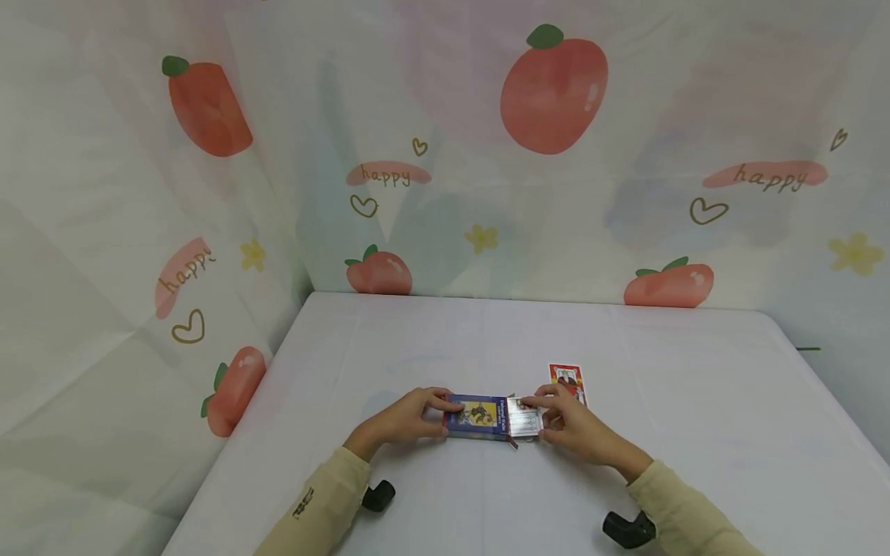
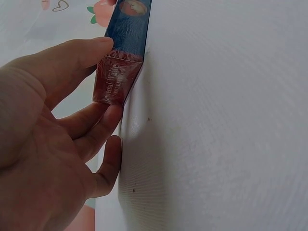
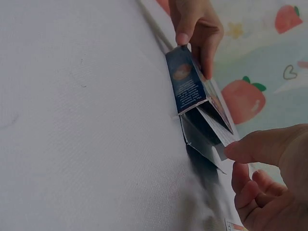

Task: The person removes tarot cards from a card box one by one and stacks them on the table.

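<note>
A dark blue tarot card box (image 1: 476, 417) lies on the white table, its picture side up. My left hand (image 1: 399, 418) grips its left end, thumb and fingers on opposite sides; the left wrist view shows the red end panel (image 2: 115, 79). From the opened right end, pale cards (image 1: 524, 418) stick partly out. My right hand (image 1: 579, 426) pinches them at the outer end between thumb and fingers. An end flap (image 3: 204, 156) hangs loose from the box mouth. How many cards are out cannot be made out.
A red-bordered card (image 1: 566, 375) lies just behind my right hand, partly covered by it. Black curved objects (image 1: 628, 530) show beside both forearms. A fruit-patterned curtain (image 1: 445, 208) hangs behind the table's back edge.
</note>
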`<state>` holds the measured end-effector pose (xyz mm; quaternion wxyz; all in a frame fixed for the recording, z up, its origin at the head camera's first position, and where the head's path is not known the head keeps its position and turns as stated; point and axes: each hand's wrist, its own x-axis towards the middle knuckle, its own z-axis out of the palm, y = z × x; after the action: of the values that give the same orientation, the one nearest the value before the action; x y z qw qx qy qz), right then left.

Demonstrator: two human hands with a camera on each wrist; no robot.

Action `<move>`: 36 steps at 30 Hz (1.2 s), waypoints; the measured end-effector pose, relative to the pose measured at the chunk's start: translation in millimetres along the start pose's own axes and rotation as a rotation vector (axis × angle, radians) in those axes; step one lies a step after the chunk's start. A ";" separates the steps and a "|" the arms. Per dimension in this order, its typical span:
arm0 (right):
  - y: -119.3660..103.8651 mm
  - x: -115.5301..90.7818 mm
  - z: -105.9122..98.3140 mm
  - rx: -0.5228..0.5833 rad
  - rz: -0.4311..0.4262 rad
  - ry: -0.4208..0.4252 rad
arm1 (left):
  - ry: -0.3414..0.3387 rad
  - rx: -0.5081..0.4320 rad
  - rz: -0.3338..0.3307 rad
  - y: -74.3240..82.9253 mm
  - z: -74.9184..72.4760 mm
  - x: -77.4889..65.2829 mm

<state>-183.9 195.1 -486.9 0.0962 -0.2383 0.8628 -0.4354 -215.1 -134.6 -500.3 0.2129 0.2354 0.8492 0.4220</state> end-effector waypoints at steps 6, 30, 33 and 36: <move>0.2 -1.8 -7.1 0.028 -0.005 -0.025 | -0.002 0.000 0.003 0.5 0.0 -0.6; 8.6 -9.6 -25.0 0.078 0.022 0.070 | 0.000 0.002 0.011 1.3 0.7 -0.5; 9.6 -10.8 -27.1 0.094 0.039 0.077 | -0.001 0.005 0.015 1.0 1.0 -0.3; 9.9 -12.2 -30.1 0.098 0.059 0.089 | -0.001 0.006 0.016 0.8 1.2 0.0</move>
<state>-187.8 227.4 -477.1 0.0821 -0.1879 0.8506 -0.4842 -214.3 -133.3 -500.3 0.2091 0.2429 0.8485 0.4211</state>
